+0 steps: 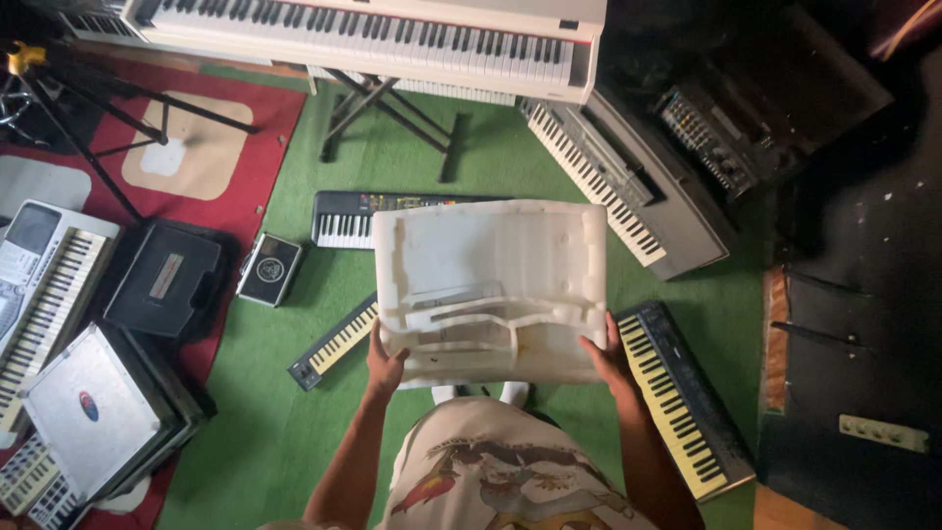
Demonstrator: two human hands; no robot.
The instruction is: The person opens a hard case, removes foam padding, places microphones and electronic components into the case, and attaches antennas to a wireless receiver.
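Several keyboards spread over a green carpet (pixel 412 167) and a red patterned rug (pixel 265 108), seen from above. At far left, a silver electronic keyboard with a small screen (pixel 44 270), lying on the rug; below it, a flat silver-topped hard case (pixel 93 407) at lower left. Just right of these, a black moulded plastic carry case (pixel 167 278), and beside it a small black box with a pale round emblem (pixel 269 269) at the rug's edge. Along the top of the frame, a long white digital piano (pixel 373 34) on a black crossed stand (pixel 388 113).

At centre, a large white moulded foam packing block (pixel 491 285) with recessed channels, held up flat over the carpet, hiding part of a black keyboard with coloured buttons (pixel 343 218) behind it and a slim black keyboard with yellowed keys (pixel 334 344) below left. Left hand (pixel 385 363) clamped on the block's lower left corner, fingers curled under and thumb on the edge. Right hand (pixel 606 355) gripping the lower right corner likewise, fingers wrapped round the rim.

Right of centre, a grey keyboard (pixel 628 186) set diagonally, and lower right a black keyboard with white keys (pixel 682 397) just beside the right forearm. At far right, dark equipment in shadow, details unclear.
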